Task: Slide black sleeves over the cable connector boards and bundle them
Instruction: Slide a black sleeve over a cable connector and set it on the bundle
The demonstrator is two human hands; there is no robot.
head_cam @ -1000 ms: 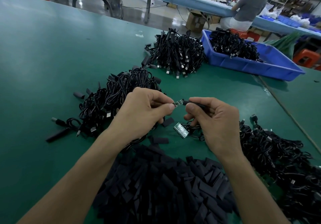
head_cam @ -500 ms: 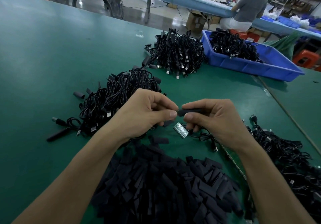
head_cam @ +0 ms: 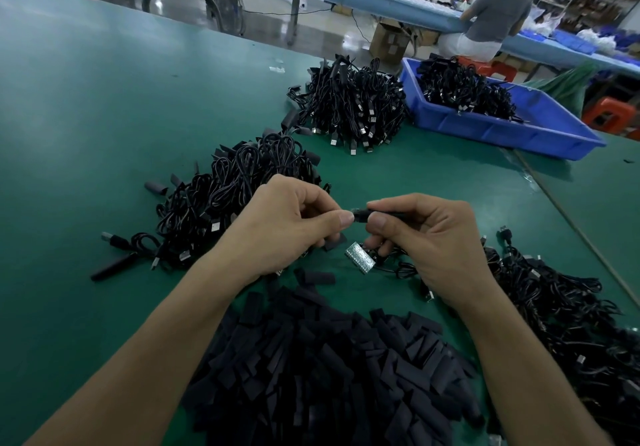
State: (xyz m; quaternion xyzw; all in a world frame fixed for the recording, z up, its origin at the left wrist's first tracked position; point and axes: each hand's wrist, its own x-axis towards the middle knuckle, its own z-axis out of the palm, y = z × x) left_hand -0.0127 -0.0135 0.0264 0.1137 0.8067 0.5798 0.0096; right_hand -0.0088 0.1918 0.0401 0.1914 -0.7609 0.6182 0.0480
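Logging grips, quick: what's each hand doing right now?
Left hand: pinching the end of the small board that pokes out of the sleeve.
Right hand: closed round the black sleeve.

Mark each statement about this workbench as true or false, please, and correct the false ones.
1. The right hand pinches a black sleeve. True.
2. The left hand lies flat on the table. False: it is raised and pinches the end of that sleeve.
3. The blue bin is empty. False: it holds black cables.
4. A bare connector board lies on the table below the hands. True.
5. The sleeve pile lies beyond the bin. False: it lies nearest the person, between the forearms.
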